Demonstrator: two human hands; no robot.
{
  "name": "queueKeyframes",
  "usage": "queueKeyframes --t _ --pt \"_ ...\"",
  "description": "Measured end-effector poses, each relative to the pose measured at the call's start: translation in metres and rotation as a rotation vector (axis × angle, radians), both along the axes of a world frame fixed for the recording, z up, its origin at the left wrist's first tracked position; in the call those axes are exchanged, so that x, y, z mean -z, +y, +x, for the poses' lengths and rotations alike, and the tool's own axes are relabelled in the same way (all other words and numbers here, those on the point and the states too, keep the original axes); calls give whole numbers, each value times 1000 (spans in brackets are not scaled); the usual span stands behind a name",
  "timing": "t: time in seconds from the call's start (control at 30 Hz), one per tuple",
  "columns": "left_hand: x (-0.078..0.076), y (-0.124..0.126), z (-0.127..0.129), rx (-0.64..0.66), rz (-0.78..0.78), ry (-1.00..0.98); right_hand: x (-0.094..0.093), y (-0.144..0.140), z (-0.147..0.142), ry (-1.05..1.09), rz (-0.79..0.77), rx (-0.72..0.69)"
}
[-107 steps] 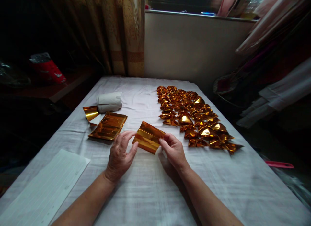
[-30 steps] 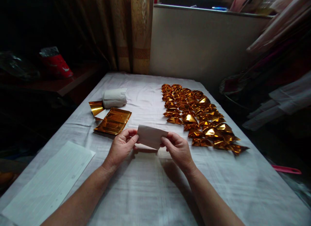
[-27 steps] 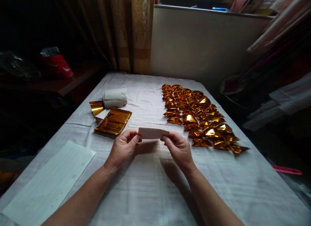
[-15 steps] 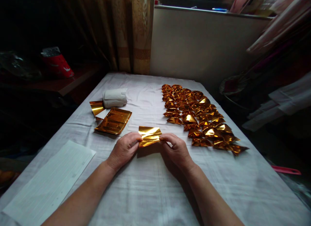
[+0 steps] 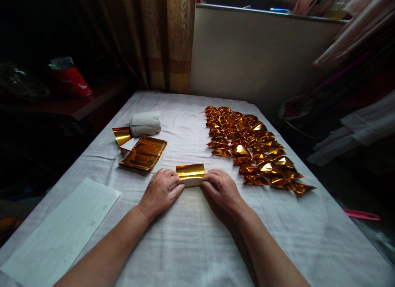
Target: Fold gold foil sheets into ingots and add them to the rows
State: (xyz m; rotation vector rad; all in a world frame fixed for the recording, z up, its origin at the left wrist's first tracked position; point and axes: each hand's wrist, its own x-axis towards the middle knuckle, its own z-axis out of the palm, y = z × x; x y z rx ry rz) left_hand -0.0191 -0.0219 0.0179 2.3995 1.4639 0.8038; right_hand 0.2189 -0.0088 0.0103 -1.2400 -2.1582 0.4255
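Head view: a folded gold foil sheet [image 5: 190,174], long axis crosswise, is pinched between left hand [image 5: 162,191] and right hand [image 5: 222,189].

Two bare hands, left [image 5: 160,192], right [image 5: 222,189]; one folded gold foil sheet [image 5: 190,172]; one white paper roll [image 5: 145,123] far left; one lined white sheet [image 5: 61,233] near left.

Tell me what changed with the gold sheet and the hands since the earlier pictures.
The gold foil sheet, first held open above the cloth, was turned white side up, then folded narrower and brought down. Now it lies as a strip on the white cloth, the left hand and right hand pressing its ends. The folded gold pieces, foil stack and paper stayed put.
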Motion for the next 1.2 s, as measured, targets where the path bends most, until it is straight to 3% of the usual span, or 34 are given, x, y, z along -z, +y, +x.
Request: queueKeyframes --t 0.3,0.6,0.7,0.87,1.0,1.2 --pt "0 -1 8 -94 -7 53 9 -1 -11 -92 51 202" --pt "9 -2 8 -116 66 43 10 -4 -17 -107 55 255" --pt "7 -4 10 -87 125 75 12 -5 -18 -101 63 273" --pt "1 -13 23 88 268 162 13 -5 -18 -102 70 284" --pt "-1 -20 33 158 205 240 14 -5 -18 -108 75 294" --pt "-1 -23 34 139 151 286 13 -5 -18 -96 79 312"
